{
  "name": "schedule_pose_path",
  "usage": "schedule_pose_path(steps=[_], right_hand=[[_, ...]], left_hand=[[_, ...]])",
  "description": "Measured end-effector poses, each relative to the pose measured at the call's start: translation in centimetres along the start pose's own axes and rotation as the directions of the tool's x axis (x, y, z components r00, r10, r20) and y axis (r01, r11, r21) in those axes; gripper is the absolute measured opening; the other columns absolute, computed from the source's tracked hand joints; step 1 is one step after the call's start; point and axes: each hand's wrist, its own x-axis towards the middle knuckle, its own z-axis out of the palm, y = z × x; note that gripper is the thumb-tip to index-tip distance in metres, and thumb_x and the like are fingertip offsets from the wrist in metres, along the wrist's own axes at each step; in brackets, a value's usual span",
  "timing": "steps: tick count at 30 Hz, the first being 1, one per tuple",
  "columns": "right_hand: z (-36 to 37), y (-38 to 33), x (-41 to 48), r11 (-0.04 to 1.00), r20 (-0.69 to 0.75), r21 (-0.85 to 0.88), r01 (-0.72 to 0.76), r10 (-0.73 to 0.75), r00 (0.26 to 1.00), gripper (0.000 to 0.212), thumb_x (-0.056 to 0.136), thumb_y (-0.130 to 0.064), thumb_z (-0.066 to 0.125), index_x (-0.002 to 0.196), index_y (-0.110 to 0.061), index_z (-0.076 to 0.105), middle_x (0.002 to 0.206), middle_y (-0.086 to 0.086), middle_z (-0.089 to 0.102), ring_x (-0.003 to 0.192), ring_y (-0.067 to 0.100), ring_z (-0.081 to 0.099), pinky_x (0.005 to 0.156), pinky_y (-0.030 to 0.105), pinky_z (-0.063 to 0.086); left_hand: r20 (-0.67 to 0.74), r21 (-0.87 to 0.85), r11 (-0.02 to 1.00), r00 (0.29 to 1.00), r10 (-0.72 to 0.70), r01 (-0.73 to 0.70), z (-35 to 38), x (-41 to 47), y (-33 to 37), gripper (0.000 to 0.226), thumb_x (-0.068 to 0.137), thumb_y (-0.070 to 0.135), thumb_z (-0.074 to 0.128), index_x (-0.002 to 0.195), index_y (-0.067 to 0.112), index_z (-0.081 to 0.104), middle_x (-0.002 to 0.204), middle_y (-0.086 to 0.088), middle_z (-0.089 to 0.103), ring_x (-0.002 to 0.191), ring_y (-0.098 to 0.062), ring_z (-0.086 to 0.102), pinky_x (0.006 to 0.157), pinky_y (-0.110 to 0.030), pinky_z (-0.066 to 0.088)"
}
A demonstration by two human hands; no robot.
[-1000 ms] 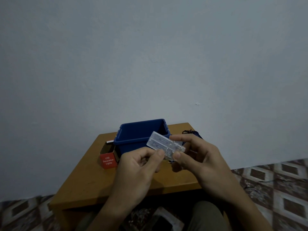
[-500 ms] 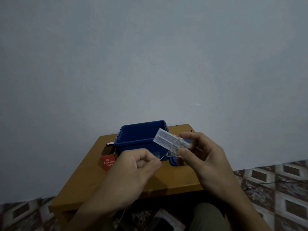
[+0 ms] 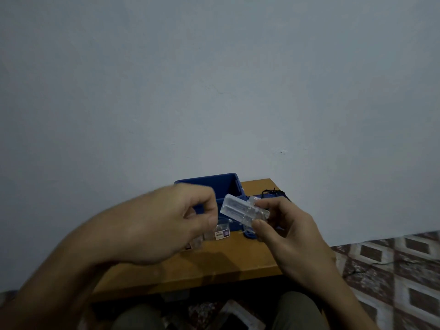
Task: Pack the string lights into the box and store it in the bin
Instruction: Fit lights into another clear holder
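Over the wooden table (image 3: 226,263), right fingers (image 3: 262,226) pinch the clear battery case (image 3: 240,209)

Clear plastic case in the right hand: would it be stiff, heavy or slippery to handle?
Probably stiff: the clear plastic case shows straight, unbent edges though the right hand pinches only one end. Likely light for its size, since fingertips alone hold it above the table. Its smooth, glossy plastic may be somewhat slippery.

bin (image 3: 223,185) open | front blocked: left hand (image 3: 162,222), right hand (image 3: 292,234), battery case (image 3: 240,209) | table (image 3: 226,263) front free
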Motion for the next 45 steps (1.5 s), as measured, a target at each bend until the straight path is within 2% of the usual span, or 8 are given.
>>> schedule_pose_path(steps=[9,20,24,27,33,38,41,45], right_hand=[[-0.5,-1.4,-0.5,0.998,0.220,0.037,-0.055,0.046,0.974,0.020,0.092,-0.022,0.070,0.108,-0.033,0.065,0.090,0.000,0.071,0.080,0.014,0.069,0.077,0.036,0.059],[-2.2,-1.9,-0.3,0.913,0.388,0.375,-0.163,0.005,0.922,0.020,0.085,-0.017,0.074,0.105,-0.017,0.072,0.099,0.020,0.070,0.081,0.028,0.069,0.076,0.036,0.058],[-2.1,-1.8,-0.2,0.896,0.368,0.414,-0.159,-0.005,0.930,0.023,0.082,-0.016,0.075,0.105,-0.016,0.073,0.102,0.019,0.071,0.085,0.031,0.068,0.075,0.038,0.058],[-2.1,-1.5,-0.2,0.893,0.358,0.419,-0.163,0.003,0.934,0.025,0.082,-0.018,0.077,0.106,-0.016,0.073,0.102,0.018,0.071,0.085,0.033,0.069,0.076,0.040,0.058],[-1.2,-1.2,-0.1,0.871,0.242,0.465,-0.161,0.051,0.969,0.026,0.078,-0.019,0.076,0.104,-0.016,0.074,0.104,0.016,0.072,0.085,0.034,0.070,0.074,0.038,0.058],[-0.4,-1.2,-0.2,0.858,0.133,0.496,-0.133,0.077,0.988,0.024,0.083,-0.018,0.078,0.106,-0.013,0.074,0.105,0.018,0.071,0.089,0.036,0.070,0.072,0.034,0.059],[0.0,-1.4,-0.3,0.885,0.064,0.456,-0.092,0.071,0.995,0.025,0.085,-0.013,0.072,0.110,-0.011,0.071,0.102,0.015,0.071,0.087,0.032,0.071,0.072,0.033,0.059],[0.5,-1.7,-0.5,0.939,0.019,0.342,0.017,-0.025,1.000,0.040,0.091,-0.009,0.068,0.125,-0.030,0.063,0.091,0.011,0.058,0.083,0.027,0.068,0.072,0.035,0.061]], left_hand=[[-0.136,0.179,0.936,0.935,0.327,-0.302,-0.9,4.4,0.6,0.014,0.099,0.035,0.054,0.087,0.032,0.060,0.060,-0.002,0.055,0.049,-0.005,0.040,0.051,-0.026,0.036],[-0.026,-0.273,0.945,0.984,0.178,-0.179,1.4,7.5,-3.1,0.016,0.096,0.025,0.062,0.087,0.013,0.066,0.065,-0.003,0.057,0.060,-0.014,0.050,0.063,-0.026,0.042],[0.013,-0.558,0.829,0.998,0.064,-0.046,3.7,6.8,-4.4,0.011,0.091,0.022,0.068,0.082,0.017,0.071,0.078,-0.004,0.069,0.074,-0.022,0.059,0.067,-0.034,0.043],[0.005,-0.647,0.762,1.000,-0.006,0.007,5.6,5.8,-5.2,0.013,0.093,0.015,0.065,0.083,0.020,0.073,0.075,-0.011,0.064,0.068,-0.030,0.050,0.056,-0.033,0.034],[-0.001,-0.880,0.475,1.000,-0.002,0.000,8.8,3.7,-5.3,0.033,0.085,0.028,0.064,0.118,0.025,0.068,0.058,-0.002,0.039,0.045,-0.011,0.024,0.043,-0.023,0.017],[-0.100,-0.937,0.338,0.994,-0.032,-0.084,9.9,2.7,-4.3,0.028,0.088,0.026,0.070,0.111,0.011,0.068,0.056,-0.002,0.039,0.042,-0.009,0.026,0.039,-0.020,0.024],[-0.229,-0.904,0.392,0.968,-0.103,-0.172,10.2,2.5,-3.3,0.023,0.086,0.037,0.074,0.087,0.015,0.072,0.055,-0.001,0.040,0.042,-0.009,0.027,0.040,-0.021,0.024],[-0.416,-0.794,0.553,0.890,-0.189,-0.254,10.3,2.6,-2.5,0.031,0.085,0.038,0.066,0.081,0.008,0.073,0.053,-0.002,0.044,0.045,-0.009,0.032,0.043,-0.021,0.028]])
